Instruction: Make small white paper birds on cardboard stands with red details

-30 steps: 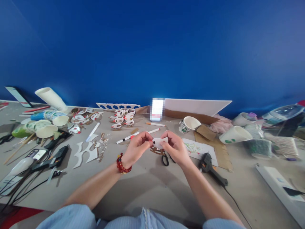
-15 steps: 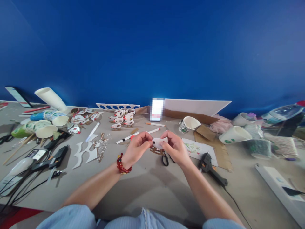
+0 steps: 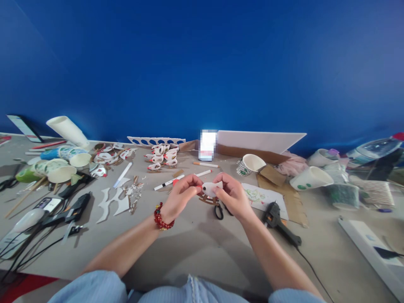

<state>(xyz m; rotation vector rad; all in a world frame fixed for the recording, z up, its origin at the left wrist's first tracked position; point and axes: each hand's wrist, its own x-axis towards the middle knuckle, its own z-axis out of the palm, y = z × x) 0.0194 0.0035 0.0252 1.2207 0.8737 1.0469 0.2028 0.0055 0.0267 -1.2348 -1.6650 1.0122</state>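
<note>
I see left hand [image 3: 179, 198] with fingers pinched on red-tipped end of small white bird figure [image 3: 207, 189]; right hand [image 3: 232, 195] fingers grip its opposite end. Bird held between hands, mid-scene over table [image 3: 195, 248], brown curved base [image 3: 208, 200] under body. Black scissors handle [image 3: 218, 212] just nearer. Similar birds [image 3: 157, 159] grouped farther left. White cutouts [image 3: 120, 203] left of left hand. Glue gun [image 3: 281, 225] right of right hand, on table.

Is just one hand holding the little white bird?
No, the left hand and the right hand both hold the white bird, one at each end.
</note>
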